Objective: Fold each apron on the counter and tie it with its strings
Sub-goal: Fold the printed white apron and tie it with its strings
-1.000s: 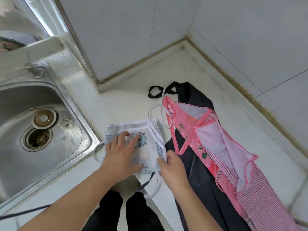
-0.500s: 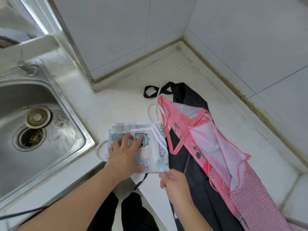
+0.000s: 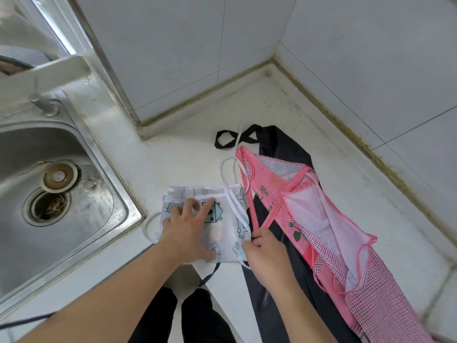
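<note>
The folded white apron (image 3: 223,220) lies at the near edge of the counter (image 3: 188,157), between the sink (image 3: 59,194) on the left and the pink apron (image 3: 329,229) on the right. The left hand (image 3: 189,230) presses on it with spread fingers. The right hand (image 3: 264,253) pinches the white string (image 3: 238,212) at its right edge.

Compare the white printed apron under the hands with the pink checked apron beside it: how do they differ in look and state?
The white printed apron is folded into a compact square; the pink checked apron lies spread out, unfolded. The white one carries pale blue drawings and white strings; the pink one has pink trim and a strawberry motif. The left hand presses flat on the white one and the right hand pinches its edge; neither holds the pink one. Both lie on the white counter.
</note>
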A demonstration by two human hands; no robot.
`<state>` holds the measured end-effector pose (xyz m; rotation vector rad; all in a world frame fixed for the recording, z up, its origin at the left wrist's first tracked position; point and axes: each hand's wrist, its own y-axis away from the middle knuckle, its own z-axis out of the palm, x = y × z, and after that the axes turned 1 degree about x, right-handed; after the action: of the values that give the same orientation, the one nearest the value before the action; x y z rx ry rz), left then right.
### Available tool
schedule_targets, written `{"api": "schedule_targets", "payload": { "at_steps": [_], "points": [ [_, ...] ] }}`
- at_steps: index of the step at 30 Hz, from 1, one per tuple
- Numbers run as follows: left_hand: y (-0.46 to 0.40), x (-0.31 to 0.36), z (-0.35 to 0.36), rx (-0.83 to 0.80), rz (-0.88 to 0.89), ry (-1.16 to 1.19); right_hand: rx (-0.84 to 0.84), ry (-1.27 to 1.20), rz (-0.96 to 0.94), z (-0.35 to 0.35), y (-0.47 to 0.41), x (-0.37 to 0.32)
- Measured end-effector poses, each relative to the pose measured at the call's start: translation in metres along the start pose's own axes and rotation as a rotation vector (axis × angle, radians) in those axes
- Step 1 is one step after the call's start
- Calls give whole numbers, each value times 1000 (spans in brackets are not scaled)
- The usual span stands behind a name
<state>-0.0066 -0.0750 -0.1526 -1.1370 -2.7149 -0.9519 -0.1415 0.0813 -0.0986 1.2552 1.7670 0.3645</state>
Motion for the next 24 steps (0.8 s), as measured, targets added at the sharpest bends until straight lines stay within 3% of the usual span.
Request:
{"api": "schedule_targets", "payload": {
  "at_steps": [5,11,13,16,19,24],
  "points": [
    [-7,-26,-3,120,-25,359,44,-160,13,28,-27,2],
    [-11,-38,-1,194,-73,524,93,-339,55,39,-27,8],
    [-9,-30,-3,249,-48,428,102,-360,67,37,-26,8],
    [-4,-20,1,323,148,187,153,-360,38,28,-22,10],
    [-4,-14,12,206,208,210,220,-328,-29,24,-18,16],
    [-15,-10,1,-11,124,170,263,-282,-208,30,-7,16]
  ]
}}
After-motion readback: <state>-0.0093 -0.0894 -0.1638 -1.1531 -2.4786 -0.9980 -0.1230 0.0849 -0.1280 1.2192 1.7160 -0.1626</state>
